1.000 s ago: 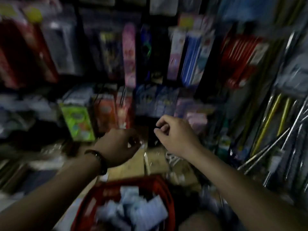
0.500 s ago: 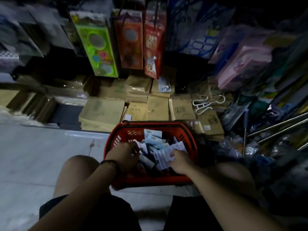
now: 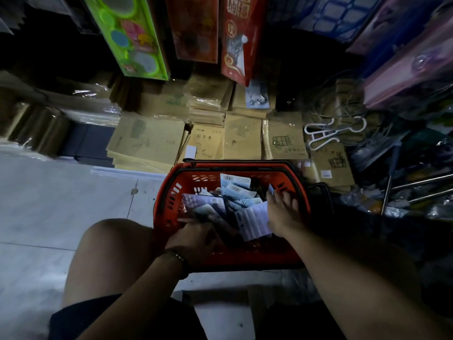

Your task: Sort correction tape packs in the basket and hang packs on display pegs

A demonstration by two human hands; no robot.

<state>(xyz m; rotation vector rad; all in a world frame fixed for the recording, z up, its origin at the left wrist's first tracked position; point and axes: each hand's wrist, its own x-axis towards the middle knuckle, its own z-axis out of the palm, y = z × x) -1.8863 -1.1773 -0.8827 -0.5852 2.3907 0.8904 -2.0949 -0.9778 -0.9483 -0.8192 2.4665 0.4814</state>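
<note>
A red basket (image 3: 169,192) on the floor (image 3: 49,204) holds loose packs (image 3: 235,190). The left hand (image 3: 193,238) curls its fingers around several packs; the right hand (image 3: 282,212) rests spread fingers on the pile.

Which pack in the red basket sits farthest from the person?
The pale pack with a barcode along its top edge, propped against the far wall of the basket; the others lie heaped nearer the person.

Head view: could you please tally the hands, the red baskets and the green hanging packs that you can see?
Hands: 2, left hand and right hand
Red basket: 1
Green hanging pack: 1
Total: 4
</note>
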